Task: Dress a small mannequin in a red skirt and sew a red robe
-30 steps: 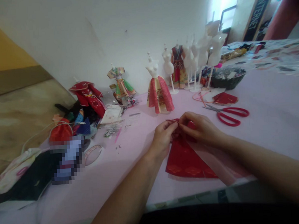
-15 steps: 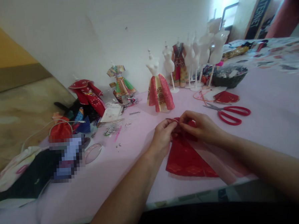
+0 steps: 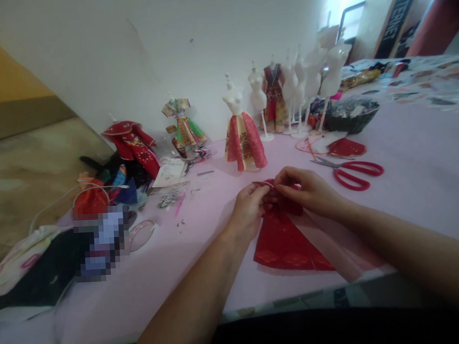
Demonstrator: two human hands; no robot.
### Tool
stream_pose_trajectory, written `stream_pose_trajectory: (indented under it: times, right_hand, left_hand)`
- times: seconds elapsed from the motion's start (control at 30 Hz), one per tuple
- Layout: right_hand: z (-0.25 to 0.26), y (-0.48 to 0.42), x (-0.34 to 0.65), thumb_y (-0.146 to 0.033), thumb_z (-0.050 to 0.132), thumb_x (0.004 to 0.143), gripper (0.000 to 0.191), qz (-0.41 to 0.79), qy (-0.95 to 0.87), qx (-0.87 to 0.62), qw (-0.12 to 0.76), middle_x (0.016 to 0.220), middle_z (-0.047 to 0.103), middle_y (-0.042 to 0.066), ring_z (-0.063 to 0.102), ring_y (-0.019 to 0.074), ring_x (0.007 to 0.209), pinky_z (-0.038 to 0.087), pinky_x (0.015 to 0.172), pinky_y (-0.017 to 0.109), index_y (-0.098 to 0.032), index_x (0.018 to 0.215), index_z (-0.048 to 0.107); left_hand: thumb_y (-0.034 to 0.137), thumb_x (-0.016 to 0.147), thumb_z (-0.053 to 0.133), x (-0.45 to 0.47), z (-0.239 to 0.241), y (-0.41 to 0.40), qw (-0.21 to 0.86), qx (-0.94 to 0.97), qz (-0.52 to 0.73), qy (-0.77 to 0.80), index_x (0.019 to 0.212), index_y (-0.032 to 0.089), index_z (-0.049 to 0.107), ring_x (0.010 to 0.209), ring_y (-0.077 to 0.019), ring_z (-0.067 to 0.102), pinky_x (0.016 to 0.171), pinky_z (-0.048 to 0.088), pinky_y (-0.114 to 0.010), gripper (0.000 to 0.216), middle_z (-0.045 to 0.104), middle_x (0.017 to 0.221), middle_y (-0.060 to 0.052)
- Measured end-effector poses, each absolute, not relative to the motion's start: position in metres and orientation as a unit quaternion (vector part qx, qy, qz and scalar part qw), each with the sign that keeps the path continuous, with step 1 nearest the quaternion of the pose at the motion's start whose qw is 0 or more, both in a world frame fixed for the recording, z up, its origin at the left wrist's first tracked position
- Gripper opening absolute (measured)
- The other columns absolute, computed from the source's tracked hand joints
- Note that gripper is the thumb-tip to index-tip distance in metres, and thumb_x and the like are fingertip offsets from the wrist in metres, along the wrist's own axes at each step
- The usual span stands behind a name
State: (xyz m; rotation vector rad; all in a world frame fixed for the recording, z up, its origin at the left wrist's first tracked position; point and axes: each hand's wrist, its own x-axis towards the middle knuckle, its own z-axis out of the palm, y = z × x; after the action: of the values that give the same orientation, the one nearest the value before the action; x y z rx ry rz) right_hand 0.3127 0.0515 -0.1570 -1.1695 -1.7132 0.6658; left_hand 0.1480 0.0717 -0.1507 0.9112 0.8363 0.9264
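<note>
A small piece of red fabric point(image 3: 290, 203) with a pale trim along its upper edge is between my two hands. My left hand point(image 3: 247, 206) is closed, its thumb and fingers pinching the edge of that fabric from the left. From the other side, my right hand point(image 3: 305, 188) pinches at the same edge with thumb and forefinger; anything small between those fingertips is too fine to see. Below lies a red skirt-shaped panel point(image 3: 285, 248) on the table, with a strip of sheer pink fabric point(image 3: 325, 244) to its right, partly beneath my right forearm.
Red-handled scissors point(image 3: 355, 174) lie open right of my hands. Beyond stand a doll form in a pink-and-cream skirt point(image 3: 243, 140) and several white forms. A dark basket point(image 3: 352, 117) sits back right. At left are pins point(image 3: 168, 200), a tape roll point(image 3: 141, 234) and cloth scraps.
The view has shifted very slightly. My right hand's fingers have moved a little at the fabric's edge, while both hands keep their grip.
</note>
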Motion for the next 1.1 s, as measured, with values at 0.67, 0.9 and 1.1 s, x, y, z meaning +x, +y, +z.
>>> stream_pose_trajectory:
  times: [0.67, 0.9, 1.1]
  right_hand:
    - [-0.1508, 0.0490, 0.3124, -0.024, 0.060, 0.087, 0.007, 0.328, -0.687, -0.464, 0.453, 0.080, 0.069, 0.001, 0.063, 0.0163, 0.073, 0.048, 0.067, 0.030, -0.020, 0.085, 0.064]
    - [-0.1533, 0.0485, 0.3118, -0.020, 0.059, 0.087, 0.003, 0.308, -0.696, -0.454, 0.463, 0.084, 0.069, 0.001, 0.064, 0.0176, 0.078, 0.049, 0.073, 0.031, -0.021, 0.088, 0.062]
    - [-0.1561, 0.0478, 0.3120, -0.015, 0.057, 0.086, 0.008, 0.253, -0.729, -0.437, 0.462, 0.087, 0.068, 0.001, 0.063, 0.0176, 0.082, 0.049, 0.077, 0.032, -0.021, 0.091, 0.061]
  left_hand:
    - [0.020, 0.069, 0.074, 0.1468, -0.1555, 0.0769, 0.712, 0.424, 0.410, 0.383, 0.073, 0.011, 0.067, 0.060, -0.0095, 0.059, 0.062, 0.040, -0.024, 0.012, 0.066, 0.066, -0.003]
    - [0.019, 0.069, 0.074, 0.1465, -0.1568, 0.0780, 0.715, 0.424, 0.407, 0.380, 0.073, 0.011, 0.067, 0.060, -0.0093, 0.059, 0.062, 0.041, -0.023, 0.011, 0.064, 0.064, -0.002]
    - [0.018, 0.069, 0.073, 0.1462, -0.1553, 0.0770, 0.718, 0.424, 0.406, 0.374, 0.074, 0.011, 0.067, 0.058, -0.0084, 0.057, 0.060, 0.040, -0.023, 0.010, 0.063, 0.064, -0.002]
